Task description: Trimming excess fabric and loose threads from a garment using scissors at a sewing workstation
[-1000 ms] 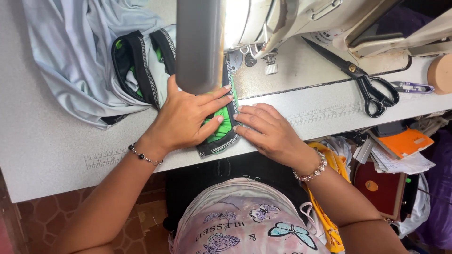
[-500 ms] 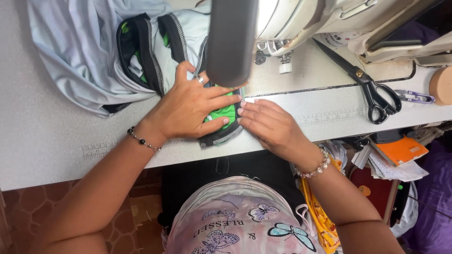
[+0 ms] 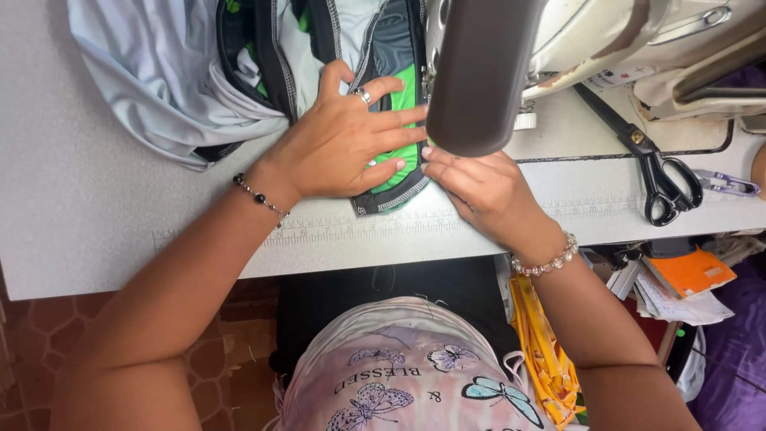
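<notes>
Compared with a second ago, the garment piece [image 3: 399,104] of green fabric edged in black with grey stitching lies further up the worktop [image 3: 104,223] and deeper under the head of the sewing machine [image 3: 487,72]; both hands have travelled forward with it, so the seam appears to be feeding steadily through the machine rather than being repositioned. The left hand [image 3: 343,140] lies flat and spread wide on the green and black strip, fingers extended towards the machine, pressing the cloth down without gripping it. The right hand [image 3: 483,187] rests just beside it on the near side of the machine head, fingers loosely curved with the tips against the edge of the strip; whether they pinch the fabric I cannot tell, as the dark machine head covers the fingertips. The rest of the garment, pale blue-grey cloth [image 3: 167,72], bunches at the far left of the worktop. A printed ruler strip [image 3: 351,230] runs along the front edge. To the right lie black-handled scissors [image 3: 658,172] and a small lilac thread snip [image 3: 726,183]. Below the worktop edge on the right sit an orange rectangular booklet [image 3: 690,271], white printed papers [image 3: 666,303] and a hanging yellow strip of cloth [image 3: 542,343].
</notes>
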